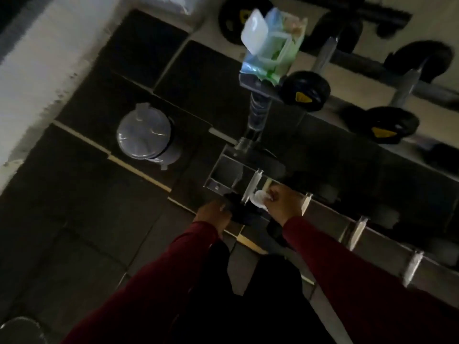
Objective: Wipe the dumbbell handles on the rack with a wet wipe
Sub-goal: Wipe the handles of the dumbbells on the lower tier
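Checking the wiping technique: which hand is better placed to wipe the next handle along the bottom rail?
Probably the right hand: it holds the wet wipe beside the remaining handles, while the left hand grips the dumbbell's dark end.

Left hand (pixel 215 214) and right hand (pixel 282 203) meet at the rack's (pixel 323 125) low tier; wipes pack (pixel 272 43) sits above them, bin (pixel 145 135) far left.

Dim and motion-blurred throughout — the lower rack (pixel 372 184) at three o'clock dissolves into shadow, its dumbbell heads indistinct. The right hand (pixel 283 201) hides the handle beneath the wipe (pixel 259 198). At seven o'clock, a round object (pixel 17 328) is cropped.
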### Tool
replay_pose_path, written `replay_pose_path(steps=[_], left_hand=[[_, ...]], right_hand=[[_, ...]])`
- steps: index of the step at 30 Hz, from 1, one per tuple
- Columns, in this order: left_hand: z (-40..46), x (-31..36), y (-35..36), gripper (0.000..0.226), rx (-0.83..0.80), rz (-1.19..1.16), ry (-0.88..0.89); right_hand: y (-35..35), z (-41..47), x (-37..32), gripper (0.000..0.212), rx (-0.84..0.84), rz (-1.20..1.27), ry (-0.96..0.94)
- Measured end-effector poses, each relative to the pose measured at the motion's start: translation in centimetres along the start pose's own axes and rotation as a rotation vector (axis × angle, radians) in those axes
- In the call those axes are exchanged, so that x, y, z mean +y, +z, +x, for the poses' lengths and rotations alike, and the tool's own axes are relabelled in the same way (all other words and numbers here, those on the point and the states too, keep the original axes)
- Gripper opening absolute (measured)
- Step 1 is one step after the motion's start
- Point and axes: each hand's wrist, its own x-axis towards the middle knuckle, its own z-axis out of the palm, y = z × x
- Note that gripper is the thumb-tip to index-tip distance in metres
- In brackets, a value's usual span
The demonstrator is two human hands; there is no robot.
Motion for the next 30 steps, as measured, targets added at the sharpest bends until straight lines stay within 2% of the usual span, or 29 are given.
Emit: replay_pose_path(steps=[3,6,10,14,18,22,25,28,30], left_hand=[[5.5,-1.3,0.2,0.037,-0.078,0.092,0.041],[9.8,-2.0,1.0,0.035,-0.106,0.056,0.024],[14.5,-3.0,4.1,0.030,-0.097,0.000,0.028],[17.0,-3.9,7.1,0.032,0.098,-0.207,-0.036],[18.9,-4.2,9.7,0.041,0.178,-0.440,-0.283],[19.8,-4.1,11.3,0.044,0.278,-0.527,-0.355],[19.9,-4.1,12.0,0.041,0.351,-0.624,-0.353],[20.1,-4.2,12.4,0.055,0.387,-0.694,-0.361],[20.4,-4.6,12.8,0.060,0.397,-0.746,-0.357]], right_hand=[[4.9,3.2,1.3,0.019,-0.069,0.135,0.221],[9.8,6.8,4.6,0.027,-0.177,0.150,0.410],[10.3,7.5,2.7,0.024,-0.158,0.081,0.515],[12.1,9.4,4.2,0.023,-0.185,0.087,0.473],[14.1,11.4,5.3,0.022,-0.162,-0.131,0.400],[14.4,12.8,6.4,0.024,-0.234,-0.183,0.359],[13.9,11.9,7.0,0.019,-0.179,-0.094,0.308],[14.2,10.5,7.7,0.022,-0.094,0.178,0.319],[14.8,10.8,7.8,0.020,-0.040,0.191,0.320]])
